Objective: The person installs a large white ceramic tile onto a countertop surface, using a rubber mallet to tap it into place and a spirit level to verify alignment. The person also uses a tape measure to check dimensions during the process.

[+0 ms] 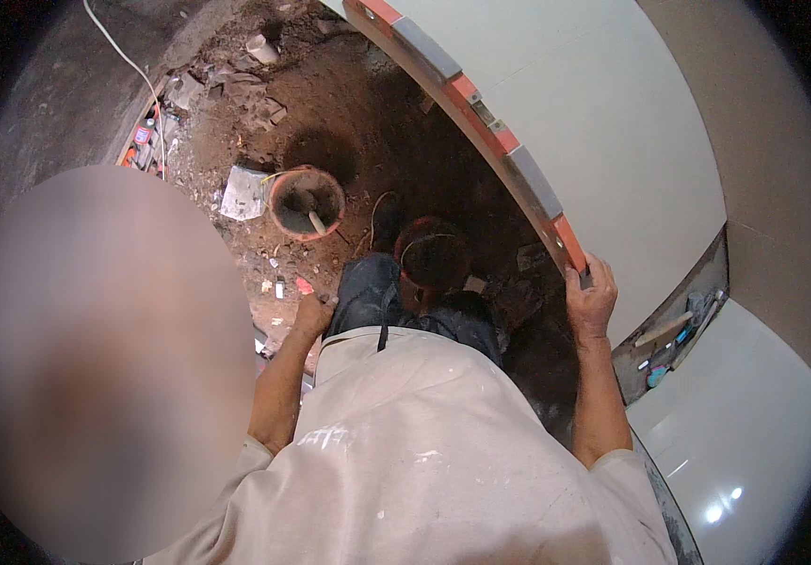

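Observation:
My right hand (pixel 592 299) grips the near end of a long spirit level (pixel 530 181), orange with grey sections. The level runs along the left edge of a large, pale, smooth panel (pixel 622 122), its far end reaching the top of the view. Fingers curled, my left hand (pixel 314 313) hangs low beside my dark trousers (pixel 365 297); whatever it may hold is hidden.
An orange bucket (pixel 306 235) with a tool handle (pixel 317 222) inside stands on the dirt floor, a darker bucket (pixel 437 280) nearer. Hand tools (pixel 671 331) lie in a gap beside another glossy panel (pixel 745 395). Rubble and a pale cable (pixel 123 54) lie far left.

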The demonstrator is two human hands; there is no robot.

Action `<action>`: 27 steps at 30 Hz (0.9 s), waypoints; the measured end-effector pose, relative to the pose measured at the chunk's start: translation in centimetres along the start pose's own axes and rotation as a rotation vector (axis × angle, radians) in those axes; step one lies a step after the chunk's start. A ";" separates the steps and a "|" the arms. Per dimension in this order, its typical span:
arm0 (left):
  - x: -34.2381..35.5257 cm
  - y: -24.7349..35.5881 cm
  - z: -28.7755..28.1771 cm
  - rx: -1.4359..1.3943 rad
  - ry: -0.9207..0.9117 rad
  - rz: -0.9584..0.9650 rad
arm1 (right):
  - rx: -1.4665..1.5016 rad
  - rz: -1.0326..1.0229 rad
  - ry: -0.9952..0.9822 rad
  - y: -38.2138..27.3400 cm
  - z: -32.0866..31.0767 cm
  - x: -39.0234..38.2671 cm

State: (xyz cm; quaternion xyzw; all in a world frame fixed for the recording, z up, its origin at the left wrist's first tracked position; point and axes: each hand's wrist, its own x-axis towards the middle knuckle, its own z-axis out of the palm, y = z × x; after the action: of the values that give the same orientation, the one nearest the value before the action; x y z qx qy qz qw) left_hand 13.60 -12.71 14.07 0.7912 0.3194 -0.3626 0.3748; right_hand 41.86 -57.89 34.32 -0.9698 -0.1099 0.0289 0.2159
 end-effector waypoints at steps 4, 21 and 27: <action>1.6 -3.5 1.5 -0.137 0.046 -0.057 | -0.013 0.016 0.011 -0.3 0.2 0.1; 3.1 -1.8 -3.5 0.021 -0.022 0.191 | 0.024 0.236 0.071 -0.7 1.4 -0.8; 6.0 -2.3 -4.7 -0.071 -0.169 0.018 | -0.043 0.344 0.060 -0.2 1.6 -1.8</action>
State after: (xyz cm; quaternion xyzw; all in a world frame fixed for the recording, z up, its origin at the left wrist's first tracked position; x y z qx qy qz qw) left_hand 16.58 -6.28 10.54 0.7468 0.2922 -0.4133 0.4314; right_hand 39.89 -57.49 32.93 -0.9791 0.0634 0.0340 0.1904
